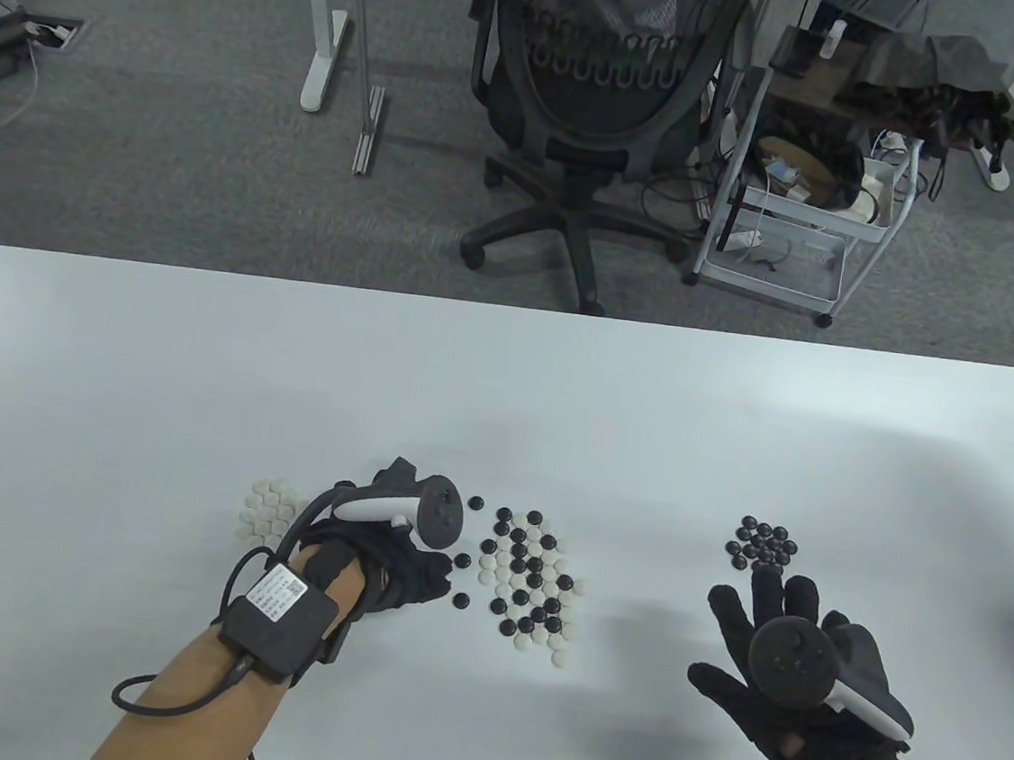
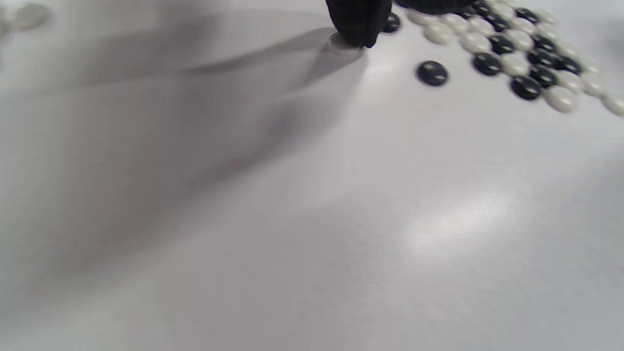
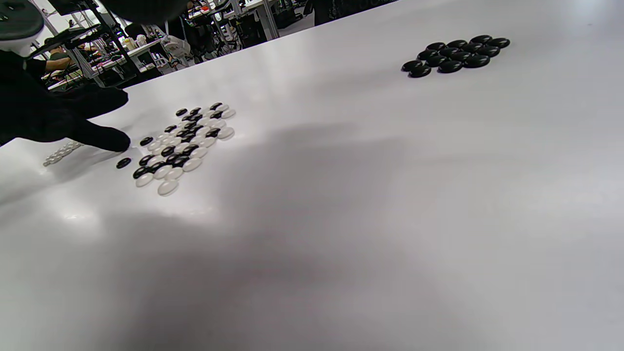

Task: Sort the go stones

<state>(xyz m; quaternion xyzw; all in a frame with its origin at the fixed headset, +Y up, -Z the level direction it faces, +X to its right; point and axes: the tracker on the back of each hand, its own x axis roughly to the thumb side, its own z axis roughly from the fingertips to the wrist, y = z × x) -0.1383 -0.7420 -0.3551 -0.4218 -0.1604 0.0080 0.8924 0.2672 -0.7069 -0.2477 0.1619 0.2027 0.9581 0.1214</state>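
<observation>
Nearest to us, by the table's (image 1: 113, 339) front edge, our right hand (image 1: 791, 650) hovers palm down with its fingers (image 1: 765, 597) spread apart and gripping nothing; a dark round tracker (image 1: 790, 656) with a white handle sits on its back. Just beyond its fingertips, toward the right part of the table, lies a tight cluster of black Go stones (image 1: 763, 545) (image 3: 456, 53).

Our left hand (image 1: 380, 557) rests left of centre, wearing a white and grey tracker (image 1: 407, 512). A black box (image 1: 276, 614) with a white label is strapped on that wrist; the label's print is too small to read. In the left wrist view one gloved fingertip (image 2: 358, 22) presses down on a white stone (image 2: 341, 44) against the table; how the other fingers lie we cannot tell.

Right beside that hand, at the table's centre, sits the mixed pile of black and white stones (image 1: 531, 582) (image 3: 183, 144), with a few loose black stones (image 1: 460, 601) at its left fringe. Left of the left hand, a small group of white stones (image 1: 270, 507) lies packed together.
</observation>
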